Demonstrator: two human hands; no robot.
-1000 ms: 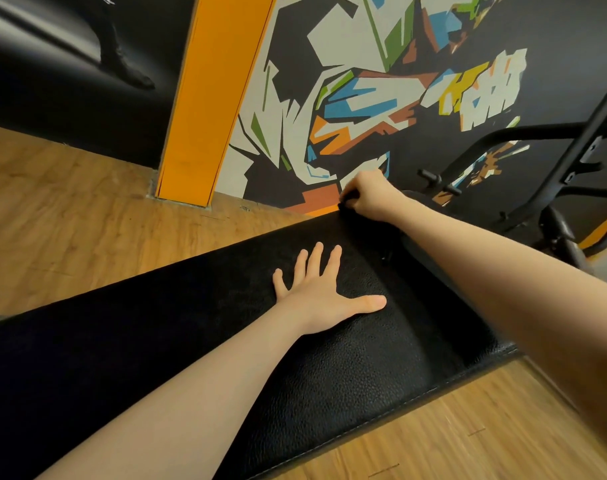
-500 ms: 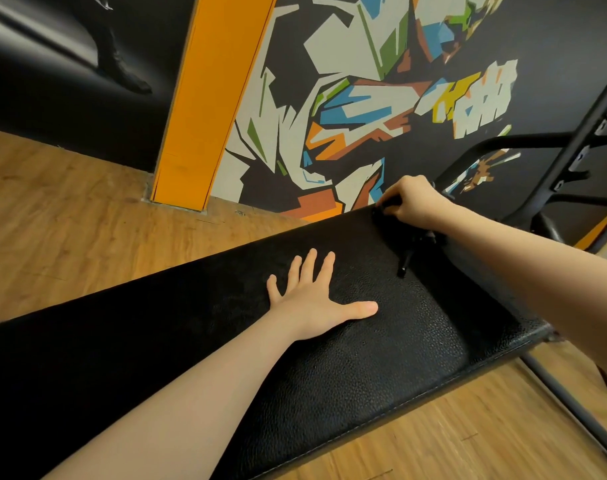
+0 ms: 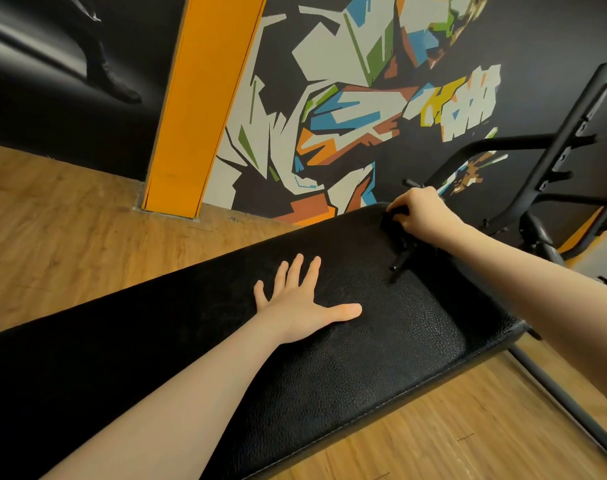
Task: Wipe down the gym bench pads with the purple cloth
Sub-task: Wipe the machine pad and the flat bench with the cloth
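Note:
A long black leather bench pad [image 3: 330, 368] runs from lower left to the right. My left hand [image 3: 302, 303] lies flat on its middle, fingers spread, holding nothing. At the pad's far right corner my right hand [image 3: 421, 216] has its fingers curled tight on something small and dark. I cannot tell whether it is a cloth or part of the bench. A black pin [image 3: 401, 261] sticks up just below that hand. No purple cloth shows anywhere in view.
Wood floor [image 3: 70, 244] surrounds the bench. A painted wall with an orange pillar [image 3: 205, 109] stands close behind. A black metal rack [image 3: 555, 161] rises at the right, and a bench leg [image 3: 565, 403] slants across the floor at lower right.
My right hand has slid to the right along the pad's far edge, still closed. My left hand has stayed flat in the same spot.

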